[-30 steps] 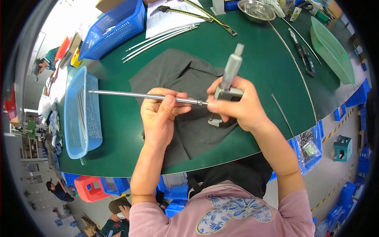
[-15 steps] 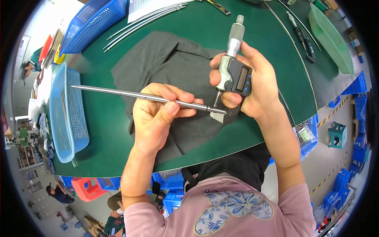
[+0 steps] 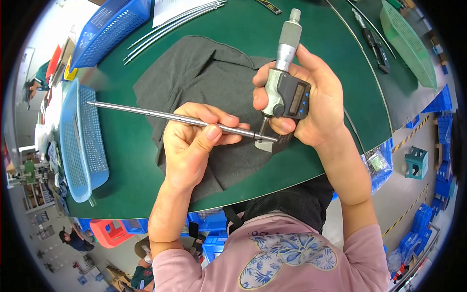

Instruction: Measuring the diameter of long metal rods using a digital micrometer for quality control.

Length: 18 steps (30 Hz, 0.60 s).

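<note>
My left hand (image 3: 197, 138) pinches a slim metal rod (image 3: 146, 112) between thumb and fingers; its tapered end points left, toward the blue basket. The rod's narrower right end lies in the jaw gap of a digital micrometer (image 3: 273, 95). My right hand (image 3: 316, 92) is wrapped round the micrometer's frame, thimble pointing up and away from me. The spindle comes down close to the rod beside its dark groove; whether it touches cannot be made out. Under both hands a dark grey cloth (image 3: 194, 68) is spread on the green table (image 3: 121, 194).
A light blue basket (image 3: 70, 146) stands at the left, a darker blue basket (image 3: 112, 29) behind it. Several long rods (image 3: 170, 34) lie at the back. On the right are a second micrometer-like tool (image 3: 374, 46) and a green basket (image 3: 408, 44).
The micrometer has shifted slightly left and away from me, so its spindle now stands nearer the rod's groove. My left hand and the rod have hardly moved.
</note>
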Tool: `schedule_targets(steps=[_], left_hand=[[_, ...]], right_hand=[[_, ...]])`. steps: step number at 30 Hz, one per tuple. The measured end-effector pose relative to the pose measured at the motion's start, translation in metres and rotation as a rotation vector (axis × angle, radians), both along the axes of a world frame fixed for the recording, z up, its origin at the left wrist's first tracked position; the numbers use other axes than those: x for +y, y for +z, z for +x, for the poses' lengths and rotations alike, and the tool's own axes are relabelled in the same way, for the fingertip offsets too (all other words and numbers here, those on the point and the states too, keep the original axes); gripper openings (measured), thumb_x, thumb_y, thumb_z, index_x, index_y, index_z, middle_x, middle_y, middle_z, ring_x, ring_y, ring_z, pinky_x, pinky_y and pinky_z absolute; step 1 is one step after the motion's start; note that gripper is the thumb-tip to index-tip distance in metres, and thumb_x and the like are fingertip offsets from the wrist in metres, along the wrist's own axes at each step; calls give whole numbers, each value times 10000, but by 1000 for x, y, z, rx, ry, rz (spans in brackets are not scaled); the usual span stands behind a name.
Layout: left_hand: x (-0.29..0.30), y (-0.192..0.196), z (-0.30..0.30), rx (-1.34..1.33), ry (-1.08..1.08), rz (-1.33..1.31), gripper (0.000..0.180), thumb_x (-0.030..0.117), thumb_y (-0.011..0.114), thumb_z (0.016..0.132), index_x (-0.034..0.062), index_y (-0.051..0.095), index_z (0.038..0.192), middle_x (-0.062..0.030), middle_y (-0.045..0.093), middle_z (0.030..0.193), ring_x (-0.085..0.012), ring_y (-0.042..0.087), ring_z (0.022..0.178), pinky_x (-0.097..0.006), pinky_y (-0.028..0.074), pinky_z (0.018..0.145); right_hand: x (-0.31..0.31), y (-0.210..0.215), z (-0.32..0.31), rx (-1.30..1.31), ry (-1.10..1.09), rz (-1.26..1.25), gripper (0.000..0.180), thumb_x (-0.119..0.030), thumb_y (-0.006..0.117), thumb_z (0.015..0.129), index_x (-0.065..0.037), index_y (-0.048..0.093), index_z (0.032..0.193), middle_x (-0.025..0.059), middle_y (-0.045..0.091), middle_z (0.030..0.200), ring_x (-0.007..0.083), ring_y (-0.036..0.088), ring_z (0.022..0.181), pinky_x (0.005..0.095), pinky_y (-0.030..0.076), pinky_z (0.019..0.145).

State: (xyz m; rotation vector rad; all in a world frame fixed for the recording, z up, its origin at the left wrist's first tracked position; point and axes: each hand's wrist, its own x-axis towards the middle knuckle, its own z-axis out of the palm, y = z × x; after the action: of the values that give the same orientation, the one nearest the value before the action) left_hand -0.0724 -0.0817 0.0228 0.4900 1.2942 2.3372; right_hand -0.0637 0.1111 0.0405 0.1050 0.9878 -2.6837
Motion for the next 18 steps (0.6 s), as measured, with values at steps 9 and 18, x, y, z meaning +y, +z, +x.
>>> schedule_targets(steps=[9, 18], left_hand=[[-1, 0, -1, -16, -27, 4, 107, -1, 492, 819, -18, 438, 909, -193, 550, 910, -311, 583, 872, -336, 527, 721], [0, -2, -2, -15, -37, 3, 108, -12, 484, 815, -18, 437, 913, -196, 545, 921, -315, 583, 872, -336, 525, 732]], right_hand=[[-1, -1, -1, -35, 9, -98, 613, -490, 317, 833, 84, 531, 832, 206, 570, 658, 166, 455, 339, 227, 374, 321], [-4, -2, 0, -19, -35, -29, 600, -509, 382, 817, 70, 541, 815, 194, 569, 634, 149, 465, 346, 208, 358, 302]])
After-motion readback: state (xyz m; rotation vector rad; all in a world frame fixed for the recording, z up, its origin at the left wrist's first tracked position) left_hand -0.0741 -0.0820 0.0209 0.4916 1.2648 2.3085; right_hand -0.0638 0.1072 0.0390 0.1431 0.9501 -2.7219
